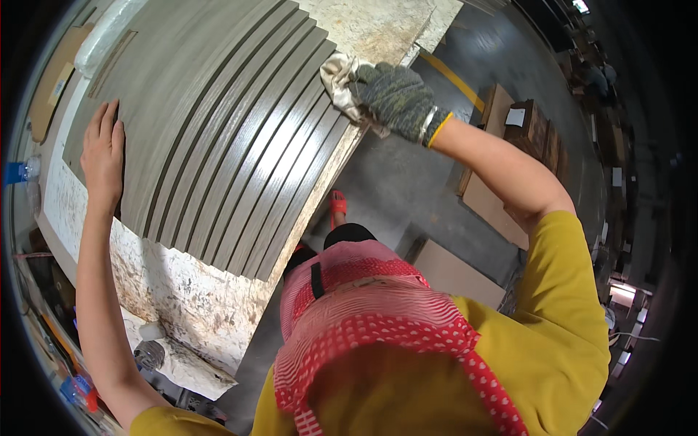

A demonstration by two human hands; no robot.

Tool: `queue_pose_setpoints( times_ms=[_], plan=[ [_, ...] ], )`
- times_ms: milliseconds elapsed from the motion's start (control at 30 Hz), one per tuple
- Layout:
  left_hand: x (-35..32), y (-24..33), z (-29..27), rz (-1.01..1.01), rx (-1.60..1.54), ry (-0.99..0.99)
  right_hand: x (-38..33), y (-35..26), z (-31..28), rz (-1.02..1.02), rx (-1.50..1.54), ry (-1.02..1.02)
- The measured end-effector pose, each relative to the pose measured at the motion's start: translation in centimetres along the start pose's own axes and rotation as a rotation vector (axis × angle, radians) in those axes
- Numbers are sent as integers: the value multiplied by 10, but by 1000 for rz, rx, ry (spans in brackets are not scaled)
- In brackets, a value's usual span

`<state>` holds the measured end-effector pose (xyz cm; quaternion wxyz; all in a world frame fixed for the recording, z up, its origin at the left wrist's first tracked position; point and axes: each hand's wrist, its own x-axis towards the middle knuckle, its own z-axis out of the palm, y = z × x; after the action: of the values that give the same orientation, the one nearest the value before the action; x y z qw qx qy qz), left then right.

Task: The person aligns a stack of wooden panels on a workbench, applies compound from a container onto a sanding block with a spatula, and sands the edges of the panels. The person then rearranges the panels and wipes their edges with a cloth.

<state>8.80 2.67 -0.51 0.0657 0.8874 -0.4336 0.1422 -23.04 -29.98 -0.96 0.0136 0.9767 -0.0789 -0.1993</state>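
A row of grey wood-grain boards [240, 156] lies overlapped in steps on a stained white worktable [196, 298]. My right hand [398, 100], in a dark grey knitted glove with a yellow cuff, is closed on a crumpled whitish cloth [339, 81]. The cloth touches the far right ends of the boards, near the table's edge. My bare left hand [103, 156] lies on the leftmost grey board at its near left side, fingers stretched out and holding nothing.
Bottles [30, 171] stand at the far left beside the table. A clear jar [149, 354] sits near its lower end. On the floor to the right are brown cartons [525, 123], a flat cardboard sheet [458, 275] and a yellow line [454, 78].
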Motion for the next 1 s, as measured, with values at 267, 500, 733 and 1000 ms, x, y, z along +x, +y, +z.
queue_pose_setpoints(
  times_ms=[267,500,733,1000],
  plan=[
    [4,6,-3,9,-34,4,-6,-33,35,-397,373,665],
    [8,8,-2,5,-33,7,-16,96,27,272,-44,426],
    [-2,-2,1,23,-28,34,-15,-33,56,323,255,570],
    [5,-5,14,17,15,69,-47,-113,89,-8,149,559]
  ],
)
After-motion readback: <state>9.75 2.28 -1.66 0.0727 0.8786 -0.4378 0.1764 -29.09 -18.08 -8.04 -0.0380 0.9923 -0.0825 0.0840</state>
